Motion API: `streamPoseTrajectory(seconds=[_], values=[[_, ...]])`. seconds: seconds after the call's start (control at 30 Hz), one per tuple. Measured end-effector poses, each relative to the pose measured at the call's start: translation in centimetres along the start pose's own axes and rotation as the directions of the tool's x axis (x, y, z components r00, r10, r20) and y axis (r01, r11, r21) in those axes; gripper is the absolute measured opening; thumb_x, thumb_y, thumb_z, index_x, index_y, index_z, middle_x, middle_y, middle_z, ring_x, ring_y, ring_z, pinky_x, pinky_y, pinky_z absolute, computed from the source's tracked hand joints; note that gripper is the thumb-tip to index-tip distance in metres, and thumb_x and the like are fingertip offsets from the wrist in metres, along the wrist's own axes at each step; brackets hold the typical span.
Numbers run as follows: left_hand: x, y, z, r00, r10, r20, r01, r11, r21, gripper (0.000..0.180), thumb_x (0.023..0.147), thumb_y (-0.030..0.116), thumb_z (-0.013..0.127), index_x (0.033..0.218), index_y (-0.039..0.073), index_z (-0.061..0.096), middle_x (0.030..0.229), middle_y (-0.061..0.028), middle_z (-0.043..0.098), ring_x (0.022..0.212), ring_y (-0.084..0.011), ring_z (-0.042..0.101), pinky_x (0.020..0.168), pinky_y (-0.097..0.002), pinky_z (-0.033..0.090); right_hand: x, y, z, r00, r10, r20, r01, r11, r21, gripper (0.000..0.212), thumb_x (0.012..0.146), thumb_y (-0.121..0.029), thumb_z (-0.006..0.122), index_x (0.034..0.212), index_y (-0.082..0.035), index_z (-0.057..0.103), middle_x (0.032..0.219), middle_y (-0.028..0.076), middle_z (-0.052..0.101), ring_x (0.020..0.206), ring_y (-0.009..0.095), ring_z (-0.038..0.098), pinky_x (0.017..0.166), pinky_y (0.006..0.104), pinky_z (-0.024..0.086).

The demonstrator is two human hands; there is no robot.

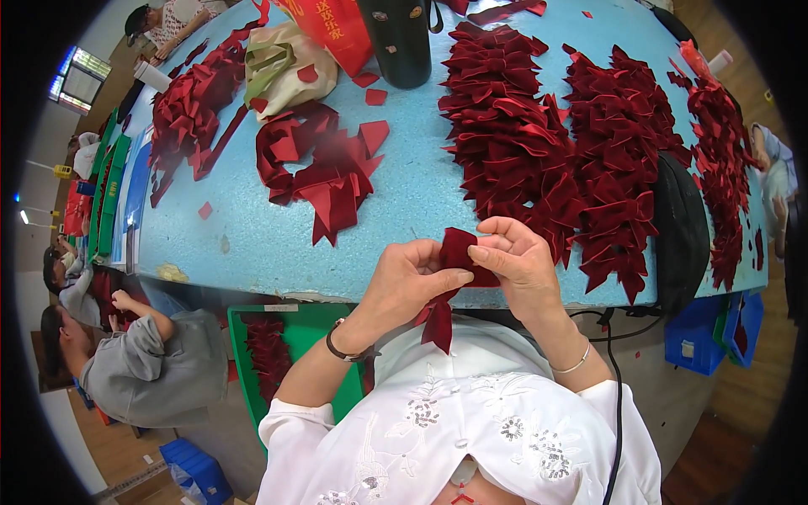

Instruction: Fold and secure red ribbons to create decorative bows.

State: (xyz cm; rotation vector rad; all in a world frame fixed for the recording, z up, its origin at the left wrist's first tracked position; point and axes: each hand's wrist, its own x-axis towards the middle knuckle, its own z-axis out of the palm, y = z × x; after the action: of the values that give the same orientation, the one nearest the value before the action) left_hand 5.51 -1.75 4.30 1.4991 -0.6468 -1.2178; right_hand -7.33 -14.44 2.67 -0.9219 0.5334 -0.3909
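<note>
Dark red velvet, a folded ribbon (pixel 457 246), sits between our hands in the head view, at the near edge of the blue table (pixel 404 168). Our left hand (pixel 397 278) pinches its left side, thumb in front; our right hand (pixel 523 263) pinches its upper right, thumb pressed on the face. One tail hangs toward our white blouse (pixel 454 425). We judge a loosened pinch could let the folds spring open, and uneven pulling could skew them.
</note>
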Motion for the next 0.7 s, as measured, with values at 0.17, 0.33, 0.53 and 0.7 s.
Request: streamPoseTrajectory(seconds=[0.17, 0.33, 0.53, 0.7], values=[[0.2, 0.4, -0.1, 1.0, -0.018, 0.02, 0.017, 0.997, 0.077, 0.022, 0.082, 0.008, 0.071, 0.102, -0.002, 0.066, 0.083, -0.001, 0.066, 0.071, -0.0045, 0.058, 0.063, -0.0193, 0.047, -0.4, -0.2, 1.0, 0.999, -0.044, -0.014, 0.044, 0.999, -0.011, 0.031, 0.08, 0.003, 0.068, 0.108, 0.004, 0.055, 0.094, 0.01, 0.067, 0.081, 0.013, 0.064, 0.074, 0.0241, 0.052], [0.6, -0.3, 0.1, 0.999, -0.018, 0.033, 0.019, 0.999, -0.029, 0.022, 0.082, 0.007, 0.07, 0.101, -0.003, 0.064, 0.085, -0.0021, 0.066, 0.073, -0.0052, 0.06, 0.065, -0.0188, 0.048, 0.1, 0.2, 0.3, 0.993, -0.099, 0.06, 0.105, 0.988, -0.11, 0.034, 0.081, 0.003, 0.067, 0.113, 0.004, 0.054, 0.095, 0.012, 0.068, 0.082, 0.013, 0.065, 0.074, 0.0243, 0.052], [0.5, 0.1, 0.2, 1.0, 0.007, 0.019, -0.005, 0.996, -0.092, 0.027, 0.08, 0.004, 0.071, 0.105, -0.003, 0.061, 0.088, -0.0034, 0.066, 0.075, -0.0062, 0.061, 0.066, -0.0195, 0.049, 0.6, 1.0, 0.1, 0.99, -0.142, 0.019, 0.141, 0.988, 0.063, 0.036, 0.083, 0.003, 0.064, 0.116, 0.003, 0.052, 0.094, 0.011, 0.068, 0.082, 0.013, 0.064, 0.074, 0.024, 0.052], [0.5, 0.3, 0.4, 1.0, -0.009, -0.004, 0.009, 0.999, -0.047, 0.033, 0.077, 0.002, 0.073, 0.107, -0.003, 0.058, 0.092, -0.0045, 0.065, 0.078, -0.0075, 0.062, 0.068, -0.0206, 0.051, 0.4, 0.4, -0.1, 0.995, -0.054, 0.089, 0.048, 0.996, 0.07, 0.038, 0.084, 0.002, 0.063, 0.12, 0.002, 0.052, 0.095, 0.011, 0.068, 0.084, 0.013, 0.064, 0.075, 0.0245, 0.051]])
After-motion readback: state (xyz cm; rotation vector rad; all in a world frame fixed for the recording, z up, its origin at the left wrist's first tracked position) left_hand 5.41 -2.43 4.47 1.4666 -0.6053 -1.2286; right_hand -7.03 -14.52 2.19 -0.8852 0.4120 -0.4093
